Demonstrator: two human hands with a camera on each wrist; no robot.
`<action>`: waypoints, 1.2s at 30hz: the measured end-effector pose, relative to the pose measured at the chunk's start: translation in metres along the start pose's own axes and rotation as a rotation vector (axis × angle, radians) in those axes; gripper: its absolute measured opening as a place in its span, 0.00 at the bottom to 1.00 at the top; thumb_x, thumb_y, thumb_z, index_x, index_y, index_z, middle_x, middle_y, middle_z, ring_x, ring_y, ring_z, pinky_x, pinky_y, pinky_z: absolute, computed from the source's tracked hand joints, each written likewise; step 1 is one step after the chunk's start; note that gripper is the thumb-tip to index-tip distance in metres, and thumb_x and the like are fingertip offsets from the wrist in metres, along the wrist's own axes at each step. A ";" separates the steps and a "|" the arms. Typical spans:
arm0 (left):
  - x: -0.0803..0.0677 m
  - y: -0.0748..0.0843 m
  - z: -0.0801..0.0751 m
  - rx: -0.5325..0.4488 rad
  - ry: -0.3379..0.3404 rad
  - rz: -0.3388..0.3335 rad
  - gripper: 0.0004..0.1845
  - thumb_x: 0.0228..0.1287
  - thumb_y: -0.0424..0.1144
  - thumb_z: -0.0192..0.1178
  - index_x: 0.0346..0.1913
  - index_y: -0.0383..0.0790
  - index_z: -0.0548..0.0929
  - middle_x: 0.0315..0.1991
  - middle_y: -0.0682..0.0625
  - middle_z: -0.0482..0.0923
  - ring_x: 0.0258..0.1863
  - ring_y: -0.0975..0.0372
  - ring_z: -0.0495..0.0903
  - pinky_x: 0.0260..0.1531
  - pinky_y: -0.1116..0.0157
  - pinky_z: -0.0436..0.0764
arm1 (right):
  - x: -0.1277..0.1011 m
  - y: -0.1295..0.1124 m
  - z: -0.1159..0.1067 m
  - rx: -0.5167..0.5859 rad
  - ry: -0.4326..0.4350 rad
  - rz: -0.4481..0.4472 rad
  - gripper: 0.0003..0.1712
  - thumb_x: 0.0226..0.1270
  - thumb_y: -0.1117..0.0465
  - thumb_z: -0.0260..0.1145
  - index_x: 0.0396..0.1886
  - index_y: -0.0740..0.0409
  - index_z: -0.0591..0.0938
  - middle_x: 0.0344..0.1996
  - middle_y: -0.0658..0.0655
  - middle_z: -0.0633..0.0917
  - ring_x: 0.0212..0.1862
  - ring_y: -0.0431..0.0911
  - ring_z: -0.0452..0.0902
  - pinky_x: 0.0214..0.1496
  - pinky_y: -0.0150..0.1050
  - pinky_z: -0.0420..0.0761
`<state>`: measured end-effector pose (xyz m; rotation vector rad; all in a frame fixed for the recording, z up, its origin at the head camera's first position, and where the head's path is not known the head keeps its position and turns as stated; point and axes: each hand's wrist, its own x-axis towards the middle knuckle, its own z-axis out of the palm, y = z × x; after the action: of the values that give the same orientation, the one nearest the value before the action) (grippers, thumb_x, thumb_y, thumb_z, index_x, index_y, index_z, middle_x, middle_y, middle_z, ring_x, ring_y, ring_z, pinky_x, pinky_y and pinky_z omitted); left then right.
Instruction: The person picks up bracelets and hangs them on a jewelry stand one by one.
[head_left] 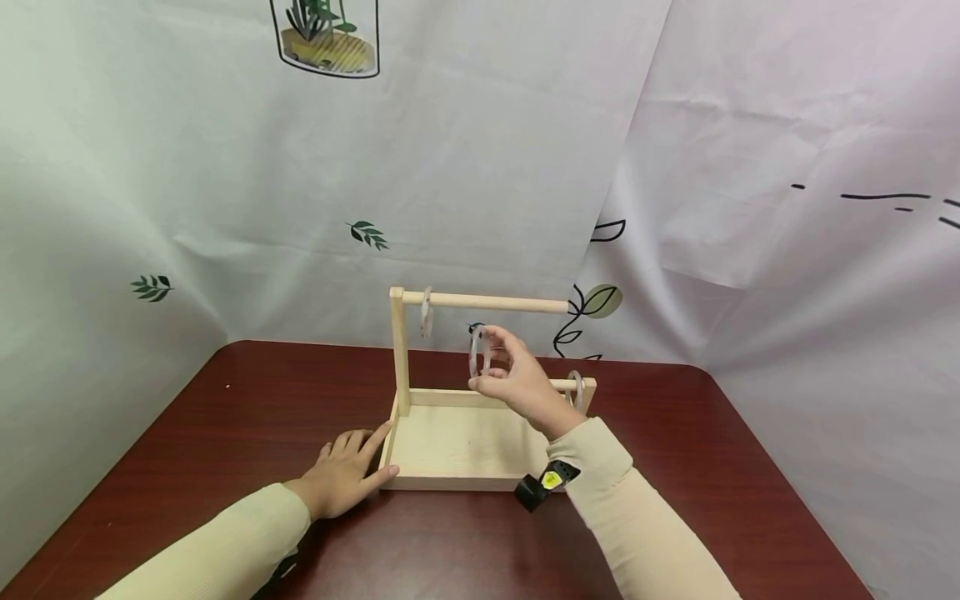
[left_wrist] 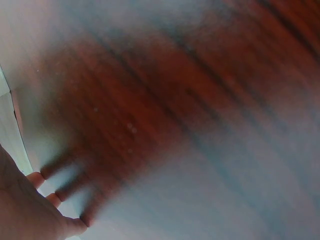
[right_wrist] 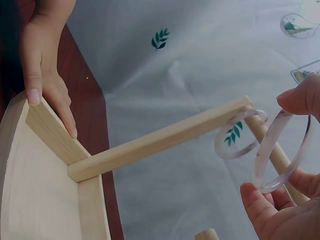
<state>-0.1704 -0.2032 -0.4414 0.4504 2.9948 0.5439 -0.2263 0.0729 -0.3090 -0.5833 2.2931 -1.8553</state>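
Note:
My right hand [head_left: 528, 387] pinches a translucent whitish bangle [right_wrist: 261, 162] between thumb and fingers, held upright below the upper rod [head_left: 495, 302] of a pale wooden stand. In the right wrist view, that rod passes behind the bangle. A second bangle [head_left: 426, 318] hangs on the upper rod near its left post [head_left: 401, 354]. On the lower rod at the right hangs another bangle [head_left: 578, 390], partly behind my right hand and wrist. My left hand [head_left: 341, 471] rests with fingers spread against the left side of the stand's tray base [head_left: 465, 482].
The stand sits on a dark red-brown wooden table [head_left: 300, 383]. A white cloth backdrop [head_left: 480, 167] with printed leaves rises behind the table. The upper rod's right end is free, without a post; the lower rod joins a short right post [head_left: 589, 393].

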 end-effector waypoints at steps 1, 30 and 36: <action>0.000 0.000 0.000 0.001 -0.004 -0.004 0.41 0.70 0.66 0.42 0.76 0.46 0.53 0.62 0.35 0.64 0.64 0.37 0.60 0.56 0.31 0.57 | -0.001 0.000 -0.001 0.001 0.000 0.000 0.47 0.51 0.69 0.68 0.72 0.55 0.61 0.60 0.66 0.66 0.57 0.60 0.73 0.51 0.43 0.79; 0.000 0.001 -0.002 0.016 -0.053 -0.030 0.41 0.69 0.66 0.43 0.77 0.47 0.52 0.64 0.36 0.62 0.66 0.38 0.59 0.57 0.31 0.56 | -0.015 -0.015 -0.042 0.071 0.076 -0.060 0.47 0.55 0.72 0.64 0.74 0.59 0.55 0.60 0.66 0.65 0.60 0.59 0.67 0.53 0.38 0.74; 0.000 0.000 -0.001 0.016 -0.041 -0.029 0.41 0.69 0.67 0.43 0.77 0.47 0.53 0.64 0.36 0.63 0.66 0.38 0.59 0.57 0.32 0.56 | -0.013 -0.018 -0.052 0.055 0.102 -0.086 0.45 0.55 0.73 0.63 0.73 0.60 0.56 0.58 0.64 0.66 0.55 0.54 0.70 0.49 0.33 0.76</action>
<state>-0.1707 -0.2033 -0.4399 0.4136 2.9633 0.5027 -0.2280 0.1224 -0.2810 -0.6018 2.3052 -2.0256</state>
